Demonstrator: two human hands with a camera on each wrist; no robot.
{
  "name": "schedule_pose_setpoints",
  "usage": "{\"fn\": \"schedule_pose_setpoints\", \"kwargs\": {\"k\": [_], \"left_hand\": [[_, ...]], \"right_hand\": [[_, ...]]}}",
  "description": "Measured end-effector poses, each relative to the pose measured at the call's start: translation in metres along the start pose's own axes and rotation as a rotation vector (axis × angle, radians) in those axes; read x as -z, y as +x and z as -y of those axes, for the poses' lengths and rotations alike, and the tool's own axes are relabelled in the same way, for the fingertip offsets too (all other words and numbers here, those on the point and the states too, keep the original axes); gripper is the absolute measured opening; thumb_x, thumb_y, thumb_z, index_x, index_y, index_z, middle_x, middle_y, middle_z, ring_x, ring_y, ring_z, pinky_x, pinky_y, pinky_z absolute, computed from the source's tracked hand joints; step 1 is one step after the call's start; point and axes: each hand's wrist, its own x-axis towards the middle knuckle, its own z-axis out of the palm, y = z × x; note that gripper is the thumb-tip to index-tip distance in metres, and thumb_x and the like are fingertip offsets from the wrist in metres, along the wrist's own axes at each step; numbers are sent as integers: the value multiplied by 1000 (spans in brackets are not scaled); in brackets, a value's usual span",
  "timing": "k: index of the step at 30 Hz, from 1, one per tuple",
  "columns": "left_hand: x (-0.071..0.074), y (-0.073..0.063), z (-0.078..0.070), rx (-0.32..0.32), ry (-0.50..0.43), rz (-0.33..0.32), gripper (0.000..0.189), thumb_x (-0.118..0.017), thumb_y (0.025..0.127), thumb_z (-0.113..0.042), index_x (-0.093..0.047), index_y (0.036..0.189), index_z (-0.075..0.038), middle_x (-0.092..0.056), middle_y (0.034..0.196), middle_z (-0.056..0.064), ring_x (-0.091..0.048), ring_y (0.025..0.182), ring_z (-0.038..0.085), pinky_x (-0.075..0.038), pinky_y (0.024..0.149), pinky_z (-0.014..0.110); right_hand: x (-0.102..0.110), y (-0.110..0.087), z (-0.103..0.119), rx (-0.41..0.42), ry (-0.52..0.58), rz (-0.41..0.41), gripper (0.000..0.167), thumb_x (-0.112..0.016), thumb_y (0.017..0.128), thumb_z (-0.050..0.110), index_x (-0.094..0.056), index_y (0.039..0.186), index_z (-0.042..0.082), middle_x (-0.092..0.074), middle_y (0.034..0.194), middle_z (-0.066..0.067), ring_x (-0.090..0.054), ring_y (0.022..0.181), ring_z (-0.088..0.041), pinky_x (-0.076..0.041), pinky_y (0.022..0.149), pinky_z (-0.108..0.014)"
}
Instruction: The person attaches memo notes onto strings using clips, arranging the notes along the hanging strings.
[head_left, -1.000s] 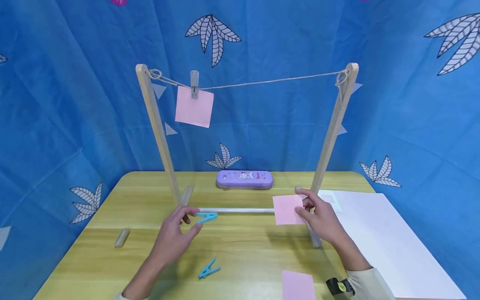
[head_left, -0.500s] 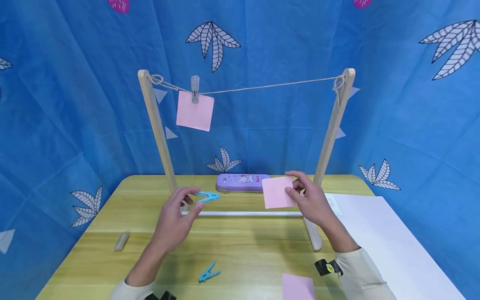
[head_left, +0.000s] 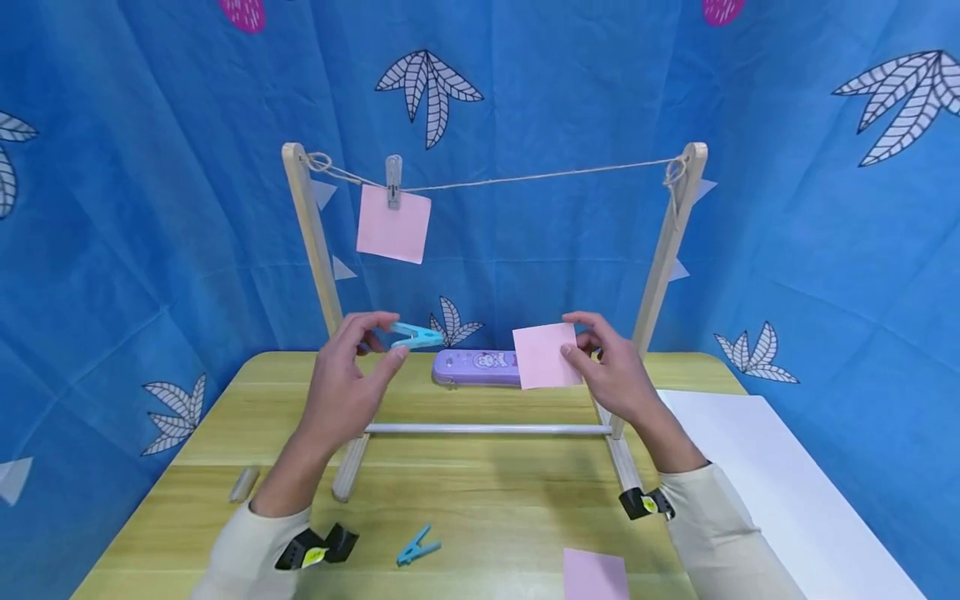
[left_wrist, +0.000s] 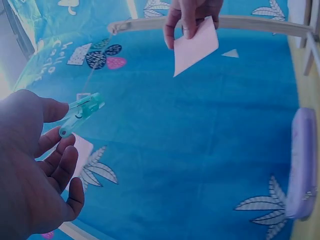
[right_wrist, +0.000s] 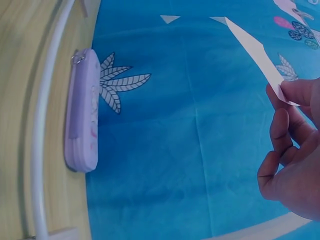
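My left hand [head_left: 348, 379] pinches a light blue clothespin [head_left: 417, 336] by its handle ends between thumb and index finger; in the left wrist view the clothespin [left_wrist: 82, 112] looks teal. My right hand [head_left: 615, 367] holds a square pink paper [head_left: 546, 357] by its right edge, thumb in front. Both hands are raised above the table, below a string [head_left: 540, 177] tied between two wooden posts. On the string's left part a grey clothespin [head_left: 393, 182] grips another pink paper [head_left: 393, 225]. A second blue clothespin [head_left: 417, 547] and a further pink paper [head_left: 595, 575] lie on the table.
A purple pencil case [head_left: 476, 367] lies at the table's back, behind the stand's white crossbar [head_left: 487, 429]. A small grey clothespin-like piece [head_left: 243, 484] rests at the left. A large white sheet [head_left: 772, 483] covers the right side. Blue patterned cloth [head_left: 525, 100] hangs behind.
Both hands have risen from near the crossbar toward the string, carrying the blue clothespin and the pink paper. The right hand has also moved left, bringing the paper nearer the clothespin.
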Motion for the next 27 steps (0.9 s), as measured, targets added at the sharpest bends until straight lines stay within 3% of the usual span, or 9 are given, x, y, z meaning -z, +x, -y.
{"fn": "schedule_pose_setpoints", "kwargs": {"k": [13,21,27], "left_hand": [[5,41,-20,-35,-40,-32,38,-61,95,-20,-54,131,-9,-54,115,10,-49,90,18,-38,82,34],[6,67,-35,-101,-50,-88,40,-62,95,-16,-54,133,-9,-54,119,13,-49,85,16,-40,75,31],[11,86,-44,-119,-5,-116,41,-61,95,-18,-54,135,-11,-55,120,12,-50,79,14,-43,70,23]], "right_hand": [[-1,22,11,20,22,-76,41,-62,95,20,-51,134,16,-68,84,-7,-53,76,-20,-41,64,-30],[-1,36,21,14,48,-133,39,-63,94,22,-55,131,15,-69,85,-8,-52,74,-19,-40,61,-29],[-2,48,34,38,82,-148,39,-65,94,22,-55,131,17,-69,83,-8,-53,73,-19,-39,60,-29]]}}
